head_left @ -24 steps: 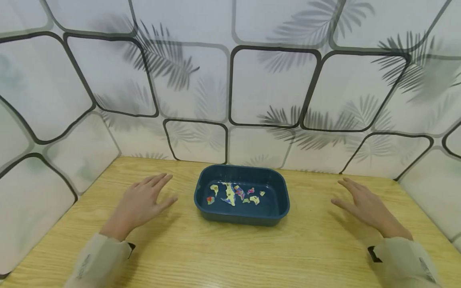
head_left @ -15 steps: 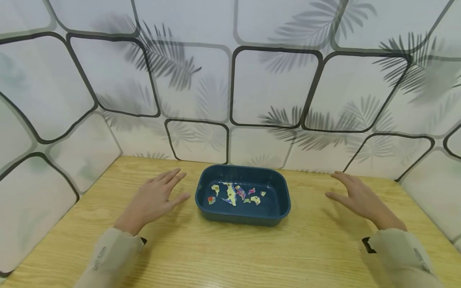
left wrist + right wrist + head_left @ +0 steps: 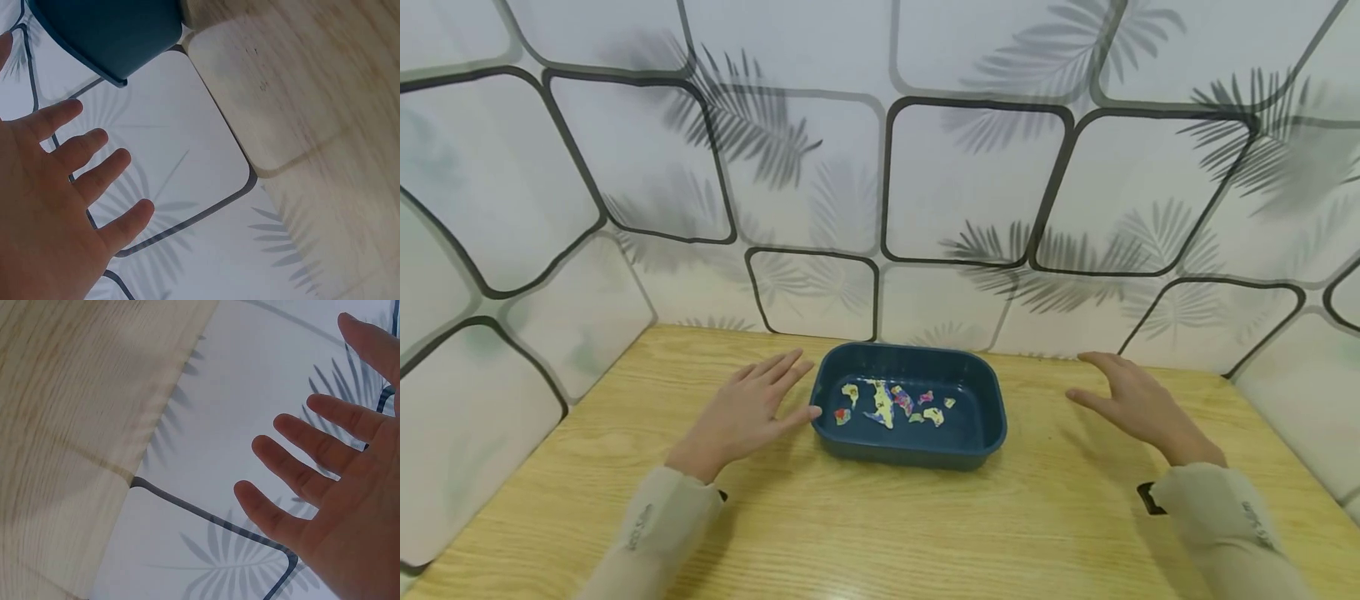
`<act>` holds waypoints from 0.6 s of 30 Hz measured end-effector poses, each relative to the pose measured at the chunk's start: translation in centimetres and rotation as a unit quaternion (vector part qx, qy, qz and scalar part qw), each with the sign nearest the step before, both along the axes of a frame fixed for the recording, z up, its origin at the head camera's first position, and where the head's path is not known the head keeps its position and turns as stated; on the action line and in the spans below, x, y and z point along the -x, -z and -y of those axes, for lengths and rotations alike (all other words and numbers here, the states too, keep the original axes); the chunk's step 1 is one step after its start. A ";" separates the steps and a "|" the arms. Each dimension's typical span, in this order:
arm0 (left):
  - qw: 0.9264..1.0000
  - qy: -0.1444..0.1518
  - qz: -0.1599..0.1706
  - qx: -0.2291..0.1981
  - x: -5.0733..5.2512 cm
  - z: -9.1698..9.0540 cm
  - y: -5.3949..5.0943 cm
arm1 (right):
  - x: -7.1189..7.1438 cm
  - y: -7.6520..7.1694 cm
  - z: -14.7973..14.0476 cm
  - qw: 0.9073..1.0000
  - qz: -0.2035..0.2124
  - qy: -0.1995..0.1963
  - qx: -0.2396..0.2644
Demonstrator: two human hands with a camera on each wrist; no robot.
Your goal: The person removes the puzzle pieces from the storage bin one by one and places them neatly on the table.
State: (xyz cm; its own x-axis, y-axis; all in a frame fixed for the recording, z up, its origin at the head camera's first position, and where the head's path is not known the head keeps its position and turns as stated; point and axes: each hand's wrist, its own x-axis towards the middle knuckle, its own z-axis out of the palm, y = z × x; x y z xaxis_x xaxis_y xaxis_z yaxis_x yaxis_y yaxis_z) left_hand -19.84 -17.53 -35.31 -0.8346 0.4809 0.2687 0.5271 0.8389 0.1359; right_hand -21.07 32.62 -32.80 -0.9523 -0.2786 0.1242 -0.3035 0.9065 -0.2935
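A dark blue rectangular tray [image 3: 910,454] with rounded corners stands on the wooden table near the wall. Several torn, irregular scraps lie spread over its floor; a large pale-yellow scrap [image 3: 882,405] is in the middle, and a small red-and-green scrap [image 3: 842,416] is at the left. My left hand [image 3: 741,417] hovers beside the tray's left end, fingers spread, its thumb tip overlapping the rim in the head view; whether it touches cannot be told. Off to the right of the tray, my right hand [image 3: 1142,408] hangs over the table with fingers extended, holding nothing.
The light wooden table [image 3: 880,533] meets a papered wall [image 3: 955,183] with a stone-outline and leaf pattern right behind the tray. Similar side walls rise at the left and right. In the left wrist view the blue tray [image 3: 119,31] appears at the top.
My left hand has moved rightward, up to the tray's left end. My right hand has come a little leftward, closer to the tray. The tray and scraps stay where they were.
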 end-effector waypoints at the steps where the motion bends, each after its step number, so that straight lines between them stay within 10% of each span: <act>1: 1.000 0.002 0.006 0.000 0.0 -0.1 0.1 | 0.0 0.0 0.1 1.000 -0.001 -0.001 0.001; 18: 1.000 0.012 0.005 0.026 0.0 -1.9 0.6 | 0.7 -1.0 2.0 0.994 -0.063 -0.076 0.052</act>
